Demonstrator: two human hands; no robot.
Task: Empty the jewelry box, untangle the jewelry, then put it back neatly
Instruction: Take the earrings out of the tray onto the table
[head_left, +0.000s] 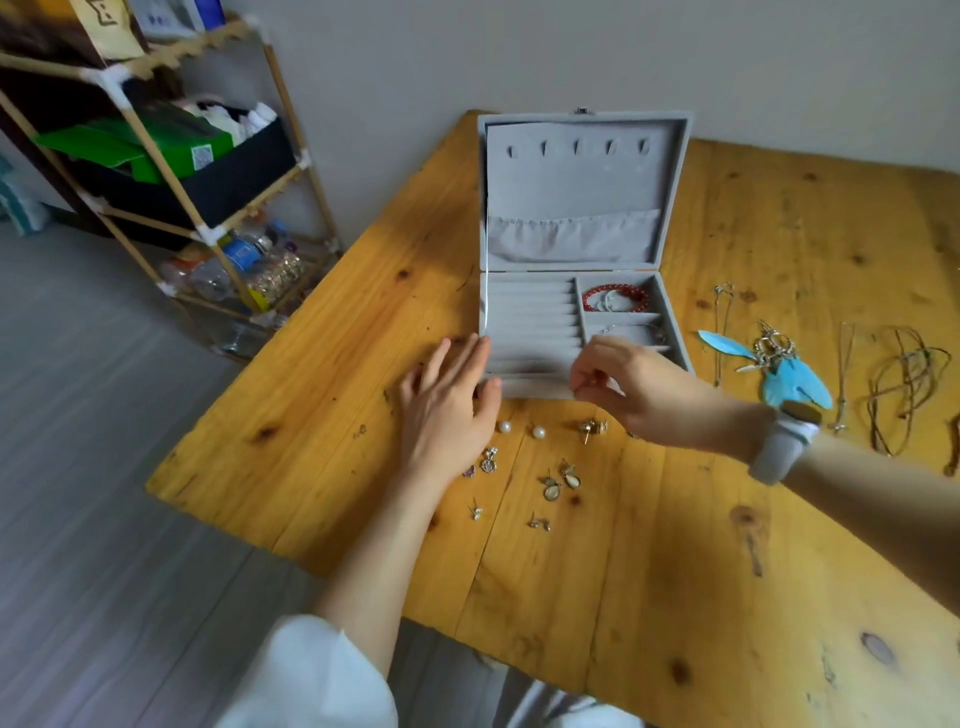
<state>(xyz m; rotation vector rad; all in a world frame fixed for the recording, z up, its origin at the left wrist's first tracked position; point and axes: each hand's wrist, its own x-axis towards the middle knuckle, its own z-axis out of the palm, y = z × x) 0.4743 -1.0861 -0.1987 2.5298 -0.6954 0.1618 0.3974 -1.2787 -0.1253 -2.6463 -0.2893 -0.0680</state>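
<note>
1. White sleeve (311, 675) of my left arm sits nearest the lens; the bare forearm runs up and to the right over the wooden surface (322, 395).
2. My left hand (447, 410) lies palm down with fingers straight and relaxed, grasping nothing; the fingertips touch the front left corner of the jewelry box (582, 249).
3. My right hand (623, 379) comes in from the right, a grey-strapped watch (784, 439) on its wrist. Thumb and forefinger pinch a thin earring pin (584, 385) just above the box's front edge, the other fingers curled.
4. That grey velvet box stands open near the wall, its lid upright at the back. Its long ring rolls (530, 327) run left to right, filling the left half of the tray.
5. In the right rear compartment rests a red bead bracelet (615, 297); the compartment in front holds something silvery I cannot make out.
6. Loose on the surface, in front of the box, lie two pearl studs (521, 429), a gold earring (592, 428) and several small drop earrings (561, 480).
7. To the right of the box sit blue feather earrings (789, 382), thin chains (722, 322) and brown cord necklaces (904, 384), their lengths running roughly front to back.
</note>
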